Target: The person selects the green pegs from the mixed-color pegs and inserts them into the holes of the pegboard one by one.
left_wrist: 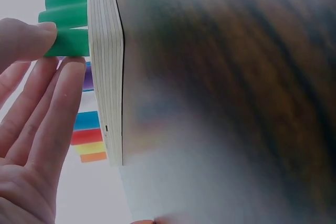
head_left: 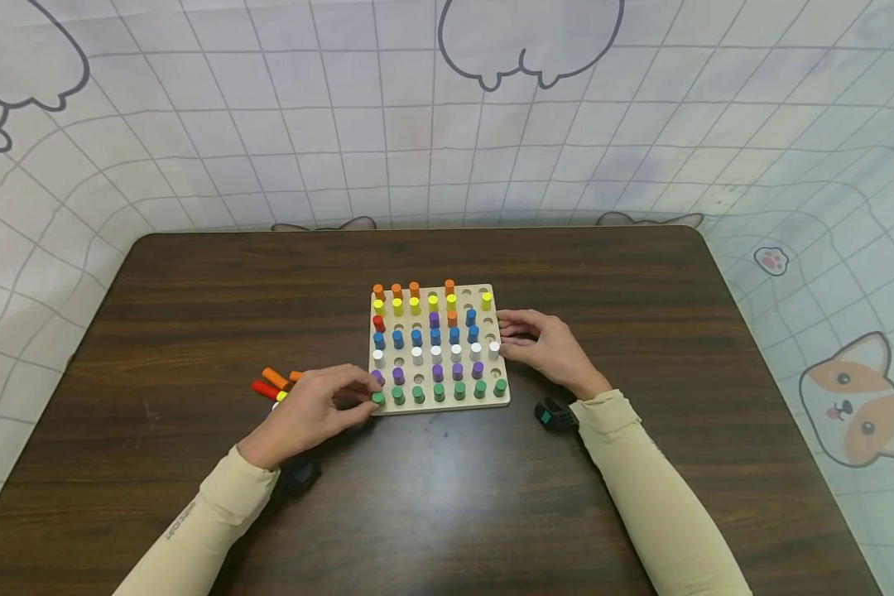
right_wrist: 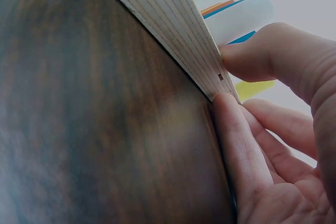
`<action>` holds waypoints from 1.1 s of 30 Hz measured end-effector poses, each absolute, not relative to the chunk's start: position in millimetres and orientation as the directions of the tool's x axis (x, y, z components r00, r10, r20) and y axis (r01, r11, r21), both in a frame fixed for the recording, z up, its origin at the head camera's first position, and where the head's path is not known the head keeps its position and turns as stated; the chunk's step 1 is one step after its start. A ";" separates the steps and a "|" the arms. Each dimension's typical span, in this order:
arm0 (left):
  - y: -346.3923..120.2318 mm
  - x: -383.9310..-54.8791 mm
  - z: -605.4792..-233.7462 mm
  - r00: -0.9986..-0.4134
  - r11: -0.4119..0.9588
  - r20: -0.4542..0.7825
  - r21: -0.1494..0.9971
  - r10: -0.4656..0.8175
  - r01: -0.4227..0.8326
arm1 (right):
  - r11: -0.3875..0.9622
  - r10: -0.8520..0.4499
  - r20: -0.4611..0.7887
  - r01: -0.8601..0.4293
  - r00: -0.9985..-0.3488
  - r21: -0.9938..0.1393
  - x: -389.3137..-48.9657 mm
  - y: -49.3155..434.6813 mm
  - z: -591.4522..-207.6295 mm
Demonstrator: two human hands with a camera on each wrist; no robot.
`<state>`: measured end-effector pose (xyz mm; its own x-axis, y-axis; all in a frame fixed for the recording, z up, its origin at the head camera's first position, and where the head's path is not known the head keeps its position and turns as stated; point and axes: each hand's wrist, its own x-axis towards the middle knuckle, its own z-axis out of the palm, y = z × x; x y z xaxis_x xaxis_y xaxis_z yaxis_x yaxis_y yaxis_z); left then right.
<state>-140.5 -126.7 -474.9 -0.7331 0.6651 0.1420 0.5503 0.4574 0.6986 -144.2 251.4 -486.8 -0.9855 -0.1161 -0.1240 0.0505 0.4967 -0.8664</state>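
A pale wooden pegboard (head_left: 447,406) lies on the table, with rows of coloured pegs standing in its holes. At the front left corner, my left hand (head_left: 309,414) pinches a green peg (left_wrist: 71,43) between thumb and fingers; the peg stands upright against the board's top in the left wrist view. My right hand (head_left: 544,348) rests at the board's right edge. In the right wrist view, its thumb touches the top rim beside a white peg (right_wrist: 244,17), and its nearly straight fingers lie against the layered side (right_wrist: 173,30).
Loose pegs, including a red one (head_left: 263,387) and an orange one (head_left: 276,377), lie left of the board, partly hidden by my left hand. The dark wooden table (head_left: 447,513) has a patterned cloth (head_left: 447,149) behind it. A black device (head_left: 555,414) sits beneath the right wrist.
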 end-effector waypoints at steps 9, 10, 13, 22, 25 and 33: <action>-133.5 -140.4 -476.7 -0.746 0.485 0.140 0.680 0.651 0.550 | 0.494 -0.115 -0.129 0.056 -0.985 -0.868 -142.9 252.3 -490.6; -135.0 -140.4 -477.1 -0.749 0.487 0.138 0.680 0.649 0.547 | 0.491 -0.115 -0.130 0.057 -0.985 -0.869 -142.7 252.4 -491.2; -140.3 -140.6 -478.2 -0.757 0.499 0.126 0.680 0.641 0.537 | 0.480 -0.117 -0.128 0.057 -0.985 -0.875 -142.1 251.7 -492.4; -162.3 -141.3 -477.1 -0.792 0.559 0.163 0.626 0.588 0.544 | 0.451 -0.092 -0.145 0.089 -0.985 -0.888 -141.8 255.7 -493.1; -174.6 -141.5 -475.1 -0.808 0.597 0.187 0.585 0.559 0.549 | 0.408 -0.073 -0.174 0.129 -0.982 -0.904 -140.5 259.1 -493.8; -209.5 -148.3 -464.8 -0.837 0.677 0.266 0.496 0.477 0.544 | 0.249 -0.047 -0.154 0.138 -0.987 -0.959 -137.2 269.7 -491.4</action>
